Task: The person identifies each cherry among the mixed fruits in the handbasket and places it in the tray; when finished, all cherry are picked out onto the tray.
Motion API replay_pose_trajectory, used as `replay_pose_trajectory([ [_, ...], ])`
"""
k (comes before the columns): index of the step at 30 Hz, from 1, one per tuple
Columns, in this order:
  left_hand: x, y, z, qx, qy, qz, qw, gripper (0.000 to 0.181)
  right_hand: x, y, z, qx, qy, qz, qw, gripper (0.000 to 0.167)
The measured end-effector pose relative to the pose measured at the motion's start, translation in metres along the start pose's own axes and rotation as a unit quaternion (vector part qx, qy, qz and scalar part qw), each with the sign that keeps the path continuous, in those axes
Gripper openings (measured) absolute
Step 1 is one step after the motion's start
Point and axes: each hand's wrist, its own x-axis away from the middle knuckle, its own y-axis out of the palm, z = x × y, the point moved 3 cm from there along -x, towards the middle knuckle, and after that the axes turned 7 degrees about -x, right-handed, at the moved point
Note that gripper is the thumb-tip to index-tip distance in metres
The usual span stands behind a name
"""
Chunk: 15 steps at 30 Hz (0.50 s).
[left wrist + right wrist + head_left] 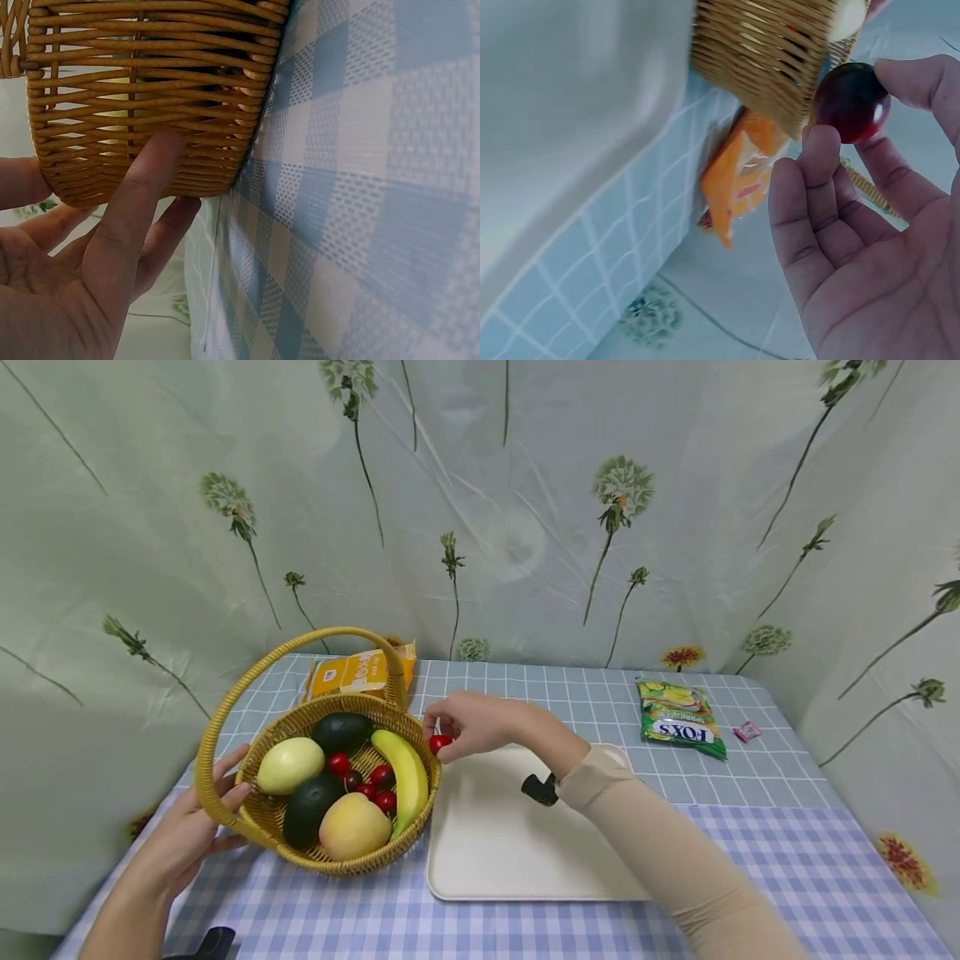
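Between thumb and fingertips, my right hand (472, 725) pinches a red cherry (439, 743) beside the right rim of a wicker basket (367, 864). The cherry (853, 103) looks dark and glossy in the right wrist view. My left hand (197, 822) touches the basket's left side, its fingers fairly straight against the weave (142, 112). Inside the basket lie a banana (409, 781), a peach (355, 828), a pale yellow-green fruit (291, 766), two dark green avocados, one at the back (342, 732), and several cherries (386, 801).
A white tray (525, 860) lies right of the basket, under my right forearm. An orange packet (352, 675) sits behind the basket. At the back right are a green candy bag (681, 718) and a small pink wrapped candy (747, 731). The basket's tall handle (217, 727) arches up on the left.
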Motion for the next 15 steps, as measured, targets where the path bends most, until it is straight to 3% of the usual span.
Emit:
replay_pose_trajectory([
  [10, -0.001, 0.0, 0.0, 0.002, 0.004, -0.001, 1.0, 0.071, 0.036, 0.012, 0.025, -0.011, 0.003, 0.039, 0.9992, 0.025],
  [15, 0.0, 0.0, -0.002, 0.006, 0.005, -0.001, 1.0, 0.071, 0.042, 0.021, 0.034, -0.015, 0.016, 0.049, 0.9986, 0.024],
])
